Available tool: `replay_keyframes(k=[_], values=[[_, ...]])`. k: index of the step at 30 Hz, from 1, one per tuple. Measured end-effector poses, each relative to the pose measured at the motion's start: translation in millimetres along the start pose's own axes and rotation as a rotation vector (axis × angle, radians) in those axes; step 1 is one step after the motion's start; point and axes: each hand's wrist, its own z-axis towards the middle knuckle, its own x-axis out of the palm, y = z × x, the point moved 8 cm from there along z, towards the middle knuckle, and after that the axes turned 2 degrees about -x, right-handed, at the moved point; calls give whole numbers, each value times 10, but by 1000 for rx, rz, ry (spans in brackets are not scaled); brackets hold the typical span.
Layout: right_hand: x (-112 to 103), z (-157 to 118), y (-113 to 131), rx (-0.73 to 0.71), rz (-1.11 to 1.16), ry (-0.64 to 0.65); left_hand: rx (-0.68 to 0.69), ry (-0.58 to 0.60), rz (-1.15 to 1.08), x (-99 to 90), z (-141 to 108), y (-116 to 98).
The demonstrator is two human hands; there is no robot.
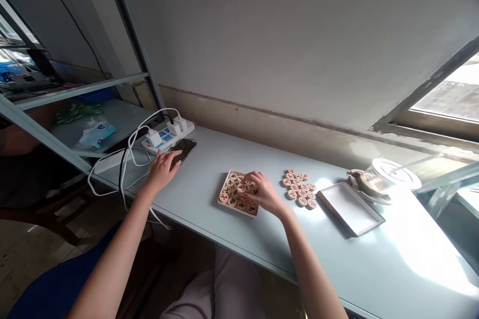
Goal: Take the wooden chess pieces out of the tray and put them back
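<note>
My right hand (260,192) reaches over a shallow box (224,205) of round wooden Chinese chess pieces. Between its thumb and fingers is a piece with a red character (241,188), held at or just above the others. Most pieces in the box carry black characters, such as the black-lettered piece (232,201) in the front row; one at the left corner is red. The fingers cover part of the box's right side. My left hand (163,168) lies with fingers stretched out, touching the edge of a dark phone (186,150).
Several loose red-lettered pieces (299,188) lie grouped right of the box. Beyond them are an empty box lid (352,209) and a round clear-lidded container (394,174). A power strip (168,134) with white cables (129,159) sits at the left. Someone's arm (22,137) shows at far left.
</note>
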Motion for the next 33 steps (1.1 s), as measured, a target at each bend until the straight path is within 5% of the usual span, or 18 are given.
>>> replay_keyframes(k=[8, 33], values=[[33, 2, -71, 6, 3, -19, 19, 98, 61, 72, -81, 63], [-184, -60, -261, 67, -6, -160, 3, 2, 64, 96, -33, 67]])
